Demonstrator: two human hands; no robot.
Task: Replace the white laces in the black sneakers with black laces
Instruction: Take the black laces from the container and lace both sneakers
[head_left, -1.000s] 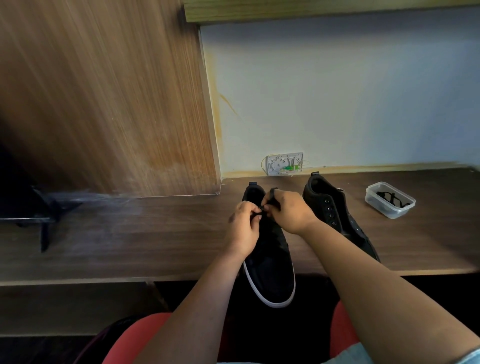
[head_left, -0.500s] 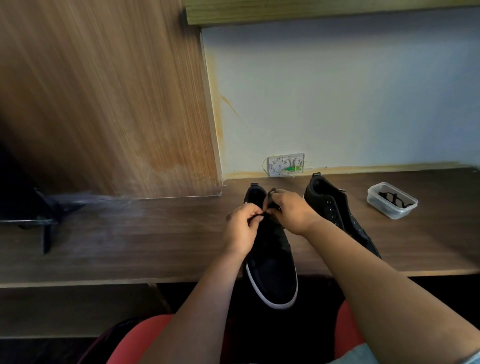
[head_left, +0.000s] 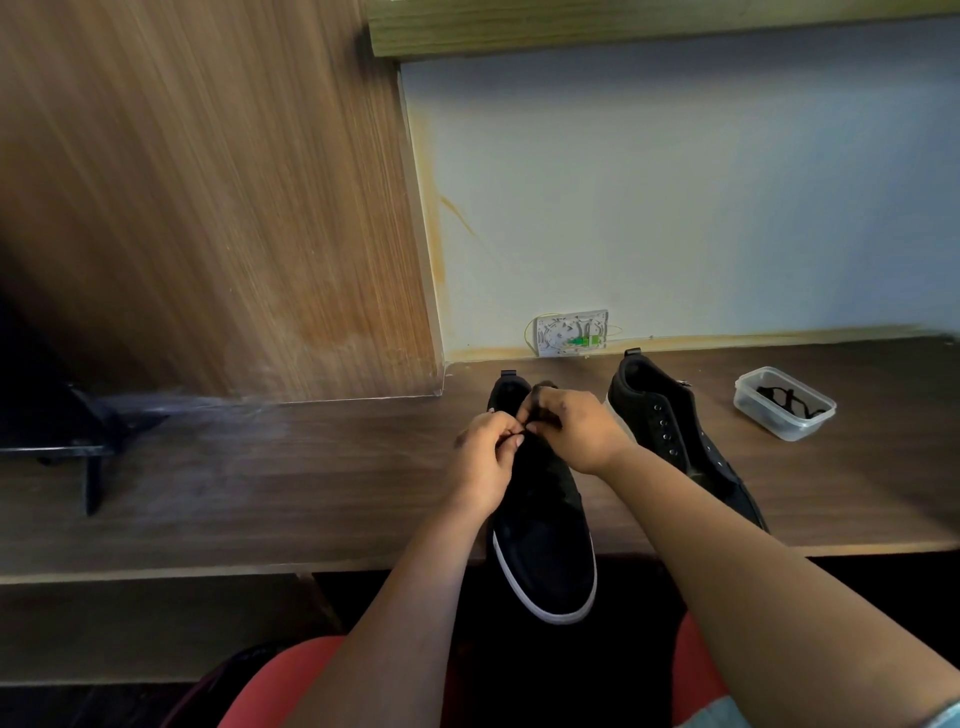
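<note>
Two hands on near sneaker | left hand and right hand both pinch black lace at upper eyelets | second sneaker beside, unlaced

Left hand and right hand have crept slightly up the near sneaker toward its collar. Fingertips remain pinched together on the black lace; little other change.
</note>
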